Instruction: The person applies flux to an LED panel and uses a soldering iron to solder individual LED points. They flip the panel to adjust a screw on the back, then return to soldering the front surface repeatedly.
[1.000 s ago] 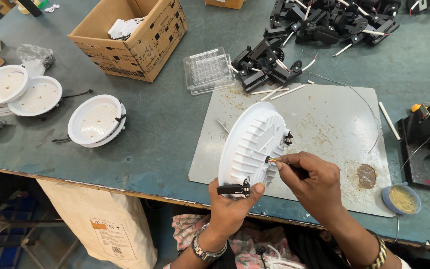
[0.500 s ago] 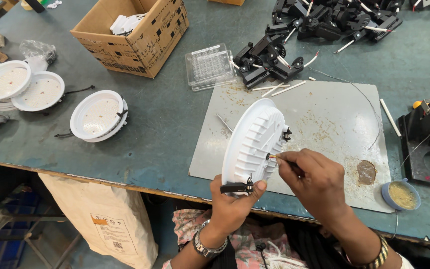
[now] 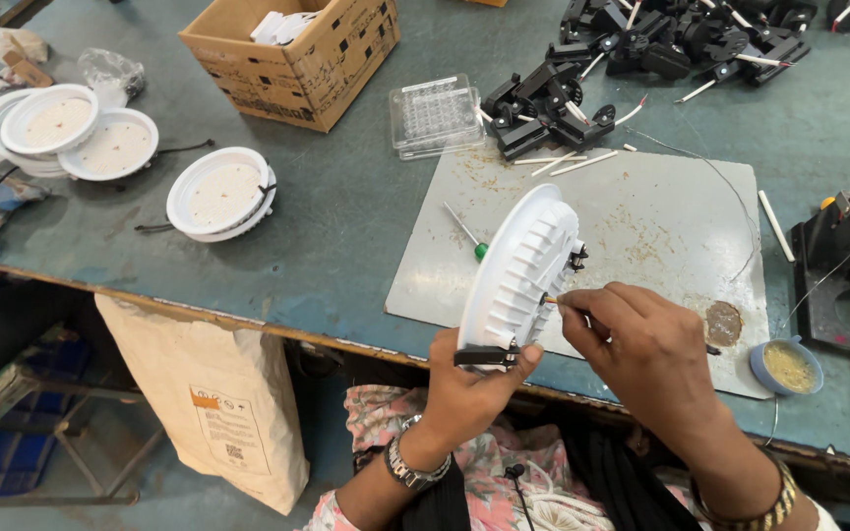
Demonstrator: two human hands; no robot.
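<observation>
My left hand grips the lower rim of a round white finned lamp housing, held on edge over the front of the grey work mat. A black spring clip sits at the rim by my thumb, and another black clip shows on the far side. My right hand pinches a thin wire end and holds it against the back of the housing.
Three white round lamps lie at the left, and an open cardboard box stands behind them. A clear plastic tray, a heap of black clips, a green-handled tool, a small blue cup and a paper sack are around.
The housing and both hands stay almost still. My right hand's fingers have shifted slightly at the wire on the housing's back.
</observation>
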